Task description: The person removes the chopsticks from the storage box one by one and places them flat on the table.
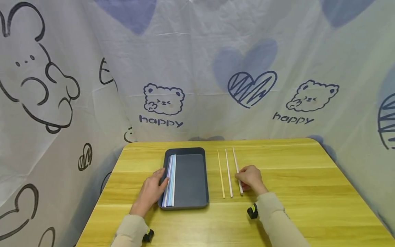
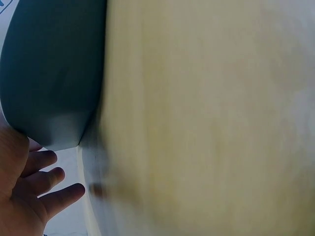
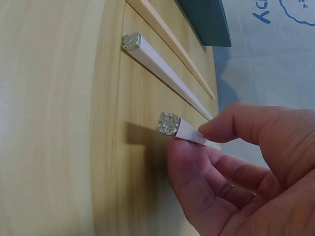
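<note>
A dark grey tray (image 1: 191, 181) lies on the table, with several pale white and blue chopsticks (image 1: 169, 180) along its left side. My left hand (image 1: 152, 188) holds the tray's left edge, thumb over the rim and fingers outside. In the left wrist view its outer fingers (image 2: 64, 196) hang apart from the tray wall. Right of the tray lie a yellow chopstick (image 1: 221, 175) and a white chopstick (image 1: 228, 175). With thumb and fingertips my right hand (image 1: 250, 178) pinches a pinkish-white chopstick (image 3: 184, 132) near its glittery square end, its front end slightly off the wood.
The yellow wood-grain table (image 1: 296, 192) reaches back to a white cloth (image 1: 197, 68) printed with bears and hearts. Another stretch of cloth hangs at the left. A dark cable (image 1: 105, 181) shows by the table's left edge.
</note>
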Motion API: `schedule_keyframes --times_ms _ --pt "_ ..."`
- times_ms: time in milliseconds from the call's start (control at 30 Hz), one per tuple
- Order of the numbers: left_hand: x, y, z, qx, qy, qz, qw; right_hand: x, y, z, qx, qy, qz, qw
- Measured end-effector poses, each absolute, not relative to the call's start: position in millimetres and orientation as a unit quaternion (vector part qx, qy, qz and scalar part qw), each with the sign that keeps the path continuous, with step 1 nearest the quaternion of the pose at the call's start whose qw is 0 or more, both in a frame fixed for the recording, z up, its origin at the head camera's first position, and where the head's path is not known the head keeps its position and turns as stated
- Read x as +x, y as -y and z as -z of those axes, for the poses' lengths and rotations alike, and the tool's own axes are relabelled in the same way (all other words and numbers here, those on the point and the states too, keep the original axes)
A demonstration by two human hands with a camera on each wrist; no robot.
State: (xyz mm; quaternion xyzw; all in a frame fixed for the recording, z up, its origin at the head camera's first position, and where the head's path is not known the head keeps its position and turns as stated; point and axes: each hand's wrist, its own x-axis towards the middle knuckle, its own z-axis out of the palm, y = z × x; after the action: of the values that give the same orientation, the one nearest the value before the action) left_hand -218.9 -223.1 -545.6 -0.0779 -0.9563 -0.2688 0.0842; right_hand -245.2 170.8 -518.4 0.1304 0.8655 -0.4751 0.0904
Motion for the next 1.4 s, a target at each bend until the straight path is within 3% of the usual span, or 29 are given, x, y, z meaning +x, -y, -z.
schedule_keyframes --times_ms 667,1400 --pt "-219.3 224.7 548.1 -0.079 0.956 0.268 0.093 -249.1 -162.0 515.9 0.109 -0.896 0.427 0.049" --pt "-218.8 223.6 549.2 -0.071 0.956 0.270 0.085 -259.1 -77.2 493.4 0.051 -0.824 0.559 0.077"
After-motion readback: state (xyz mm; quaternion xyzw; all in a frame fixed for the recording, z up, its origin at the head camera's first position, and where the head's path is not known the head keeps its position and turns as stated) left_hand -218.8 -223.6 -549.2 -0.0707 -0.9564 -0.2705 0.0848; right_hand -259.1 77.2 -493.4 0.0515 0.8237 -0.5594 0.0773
